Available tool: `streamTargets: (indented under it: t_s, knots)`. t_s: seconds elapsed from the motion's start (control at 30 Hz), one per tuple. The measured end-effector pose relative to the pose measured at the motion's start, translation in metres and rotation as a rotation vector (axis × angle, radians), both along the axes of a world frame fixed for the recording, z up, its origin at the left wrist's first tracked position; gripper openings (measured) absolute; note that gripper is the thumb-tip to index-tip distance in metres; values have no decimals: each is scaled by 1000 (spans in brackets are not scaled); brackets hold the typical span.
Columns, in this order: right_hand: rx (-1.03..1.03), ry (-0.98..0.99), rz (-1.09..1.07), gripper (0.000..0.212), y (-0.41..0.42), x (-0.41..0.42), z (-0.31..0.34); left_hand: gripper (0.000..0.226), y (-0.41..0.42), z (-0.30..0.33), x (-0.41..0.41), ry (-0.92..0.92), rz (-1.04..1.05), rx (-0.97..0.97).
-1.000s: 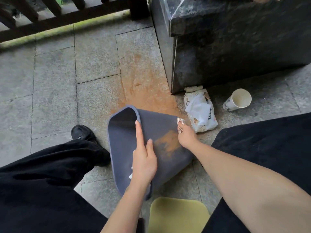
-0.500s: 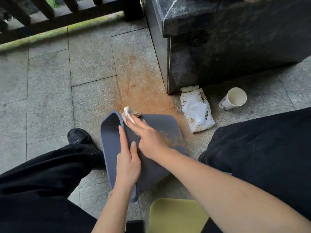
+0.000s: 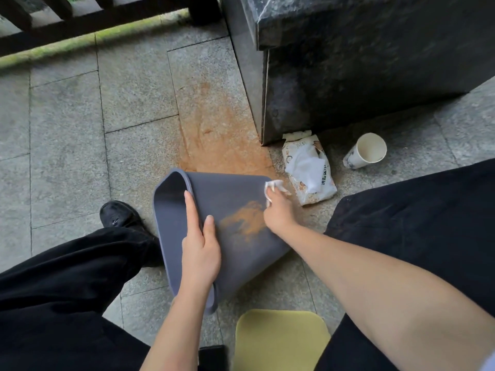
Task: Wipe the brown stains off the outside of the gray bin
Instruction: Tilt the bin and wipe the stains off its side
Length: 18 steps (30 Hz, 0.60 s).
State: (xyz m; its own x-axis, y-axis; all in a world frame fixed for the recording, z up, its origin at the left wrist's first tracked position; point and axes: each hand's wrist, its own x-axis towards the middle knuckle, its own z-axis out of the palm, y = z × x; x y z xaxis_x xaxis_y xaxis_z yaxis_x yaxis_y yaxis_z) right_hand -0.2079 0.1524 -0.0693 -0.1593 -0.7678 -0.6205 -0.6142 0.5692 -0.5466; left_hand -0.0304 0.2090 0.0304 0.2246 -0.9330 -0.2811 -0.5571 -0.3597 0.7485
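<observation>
Bin (image 3: 230, 210) lies tipped on the floor, stain (image 3: 245, 219) facing up. Left hand (image 3: 201, 253) flat, grip released, steadying it; right hand (image 3: 277, 214) pinches wipe (image 3: 273, 185) beside the stain.

- My left hand (image 3: 199, 253) and right hand (image 3: 278, 214) are bare, with no rings or gloves showing.
- Both my forearms are uncovered right up to the frame's edge.
- I'm wearing loose black trousers (image 3: 67, 279) on both legs.
- My left foot is in a black shoe (image 3: 119, 214) with a rounded toe.
</observation>
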Motion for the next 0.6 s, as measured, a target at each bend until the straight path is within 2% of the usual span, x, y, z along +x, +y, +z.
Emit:
streamTargets:
  t_s: [0.17,0.23,0.33,0.4,0.43,0.5,0.6]
  knots:
    - [-331,-265,194,92,6,59,62,64,0,-3,3,3,1,16]
    - [-442,-351,317,89,16,79,74,64,0,-3,8,-6,10,11]
    - [-618,-258,524,78,22,88,71,62,3,-5,12,-25,30,2]
    - [-677,-137,626,89,15,79,60,60,5,-4,13,-22,45,-10]
    - [-662,-88,622,97,11,71,52,60,6,-4,14,-21,59,-20]
    - [-500,30,516,103,7,45,34,59,7,-4,13,-21,76,-30]
    - [-105,167,331,84,0,-4,8,61,5,-3,11,-30,59,-1]
